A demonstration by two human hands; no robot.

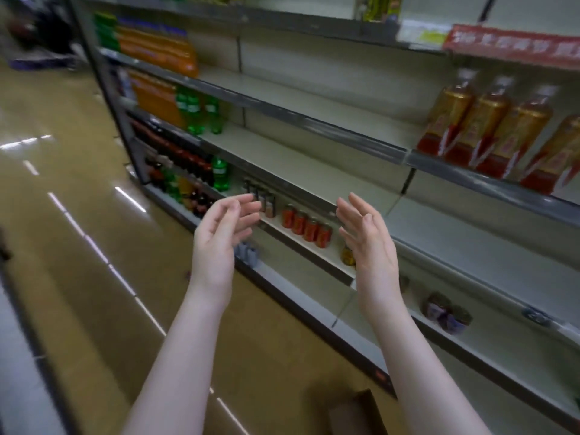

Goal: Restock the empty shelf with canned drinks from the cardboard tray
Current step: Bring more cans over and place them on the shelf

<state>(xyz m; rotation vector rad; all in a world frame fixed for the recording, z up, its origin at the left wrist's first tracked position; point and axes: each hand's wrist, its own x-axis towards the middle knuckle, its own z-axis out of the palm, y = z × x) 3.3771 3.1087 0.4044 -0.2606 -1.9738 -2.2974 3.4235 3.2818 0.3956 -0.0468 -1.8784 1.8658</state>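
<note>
Both hands are hovering in front of the shelving at about the same height, well apart from each other. The left hand (219, 233) is turning its palm inward, fingers loosely bent and slightly spread, gripping nothing. The right hand (367, 237) is standing more upright, fingers nearly straight and close together, palm facing the left hand, also holding nothing. Neither hand is touching a shelf or a can.

In the gap between the two hands, four red cans (306, 227) are standing upright, side by side in a row, on a low shelf (332, 260). Just left of them on the same shelf, a small group of darker containers (262, 197) is sitting partly behind the left fingers, too blurred to identify.

The cardboard tray (354, 412) is lying on the floor (94, 246) at the bottom of the view, between the forearms. Only a blurred brown corner is showing, so its contents cannot be told.

Above the cans, the empty shelf (314, 171) is showing a bare pale surface through its middle stretch. Amber bottles (489, 127) with red labels are lining the right end of the shelving, while orange bottles (157, 48) and green bottles (201, 114) are crowding the left end.
</note>
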